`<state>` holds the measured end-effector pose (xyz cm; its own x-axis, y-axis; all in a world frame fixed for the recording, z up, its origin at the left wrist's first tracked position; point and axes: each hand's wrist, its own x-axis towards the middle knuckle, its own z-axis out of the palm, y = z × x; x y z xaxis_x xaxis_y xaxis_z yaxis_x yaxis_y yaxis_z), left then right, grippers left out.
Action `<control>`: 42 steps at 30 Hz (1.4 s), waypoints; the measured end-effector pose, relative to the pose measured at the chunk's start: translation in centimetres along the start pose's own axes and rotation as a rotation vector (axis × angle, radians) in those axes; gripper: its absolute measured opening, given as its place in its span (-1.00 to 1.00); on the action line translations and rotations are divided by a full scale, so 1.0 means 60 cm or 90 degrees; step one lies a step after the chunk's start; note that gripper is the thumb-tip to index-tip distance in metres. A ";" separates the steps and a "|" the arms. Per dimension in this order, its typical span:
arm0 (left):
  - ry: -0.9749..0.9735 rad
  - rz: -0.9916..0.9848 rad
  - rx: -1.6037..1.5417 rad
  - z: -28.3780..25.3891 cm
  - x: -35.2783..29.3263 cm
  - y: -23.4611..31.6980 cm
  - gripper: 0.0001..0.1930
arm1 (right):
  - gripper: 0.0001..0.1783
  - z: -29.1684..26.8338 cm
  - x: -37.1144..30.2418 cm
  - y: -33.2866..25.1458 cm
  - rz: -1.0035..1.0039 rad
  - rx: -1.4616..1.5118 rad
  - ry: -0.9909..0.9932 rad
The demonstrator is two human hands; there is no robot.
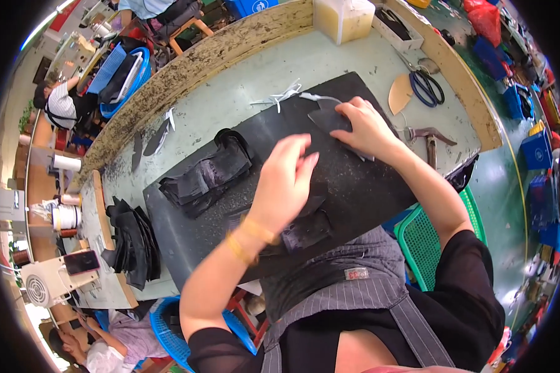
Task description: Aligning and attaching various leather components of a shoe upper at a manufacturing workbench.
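My right hand [366, 129] is closed on a dark, flat, leather-like piece [323, 119], pinching it near the far edge of a black work board [354, 199]. A thin pale strip [317, 97] lies just beyond that piece. Slightly smeared by motion, my left hand [285, 180] hovers over the middle of the board. Its thumb and fingers are apart, and nothing shows between them. To its left rests a stack of black pieces [208, 173]. Below my left wrist is a second pile of black pieces [308, 230], partly hidden by the hand and forearm.
White strips [279, 96] lie beyond the board. At right are scissors [426, 88], a tan piece [400, 94] and a hammer [432, 140]. A tub of yellowish material [343, 22] stands at the back. More black pieces [134, 242] hang at left; a green basket [426, 239] sits below right.
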<state>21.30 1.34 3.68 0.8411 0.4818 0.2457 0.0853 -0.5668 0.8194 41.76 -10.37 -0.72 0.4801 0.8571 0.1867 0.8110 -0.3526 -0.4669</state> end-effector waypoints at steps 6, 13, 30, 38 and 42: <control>-0.087 -0.189 0.046 0.086 0.131 -0.059 -0.52 | -0.46 -0.019 -0.027 0.006 -0.011 0.115 -0.030; -0.045 -0.198 0.057 0.104 0.111 -0.046 -0.72 | -0.72 -0.007 0.054 0.032 0.031 0.243 -0.138; 0.258 -0.212 -0.424 -0.037 -0.208 0.132 -0.78 | -0.17 -0.107 -0.168 -0.220 -0.432 0.116 0.100; 0.095 -0.140 -0.229 -0.062 -0.287 0.071 -0.46 | -0.66 -0.046 -0.222 -0.245 0.074 0.681 -0.188; 0.126 -0.333 -0.492 -0.091 -0.281 0.007 -0.86 | -0.82 0.021 -0.193 -0.257 0.199 0.944 -0.185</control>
<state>4.24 -3.38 2.73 0.6850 0.6933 -0.2236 -0.0106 0.3164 0.9486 23.25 -14.39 3.21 0.3400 0.9257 -0.1659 -0.4395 0.0005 -0.8982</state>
